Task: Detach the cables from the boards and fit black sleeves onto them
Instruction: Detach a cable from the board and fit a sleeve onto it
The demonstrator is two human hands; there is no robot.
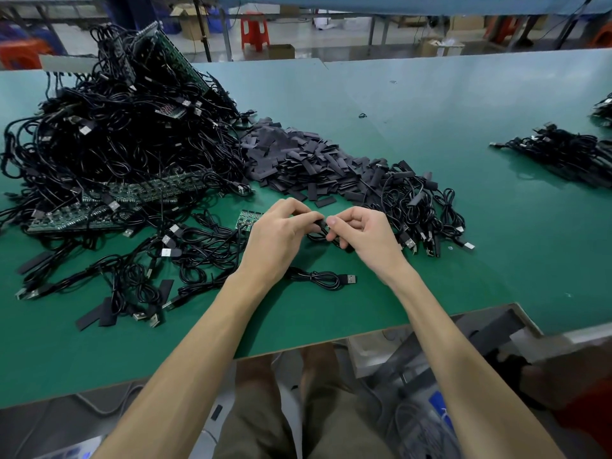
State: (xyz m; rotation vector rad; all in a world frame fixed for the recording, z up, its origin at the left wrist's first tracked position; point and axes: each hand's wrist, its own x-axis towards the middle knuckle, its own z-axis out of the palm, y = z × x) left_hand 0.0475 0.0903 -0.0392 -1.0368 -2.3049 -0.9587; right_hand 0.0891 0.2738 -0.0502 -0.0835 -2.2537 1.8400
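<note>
Left hand point(278, 235) and right hand point(366, 236) meet at the fingertips, both pinching one black cable point(318, 230) over the green table point(447, 104). Just beyond lies the sleeve pile point(298, 160). Cable-tangled boards point(159, 188) heap up far left.

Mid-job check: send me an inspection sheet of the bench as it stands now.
Surface: green mat over the bench.
Job's things: boards with cables attached, piled far left; black sleeves heaped in the centre; small board by the left hand.
Clutter: stray sleeves among loose cables at front left.
Hands: left hand and right hand both pinch the held cable; cannot tell if a sleeve is on it.
Cables: sleeved cables heaped right of the hands; one loose cable near the wrists; another bundle far right.
Surroundings: red stool and cardboard box beyond the bench.
</note>
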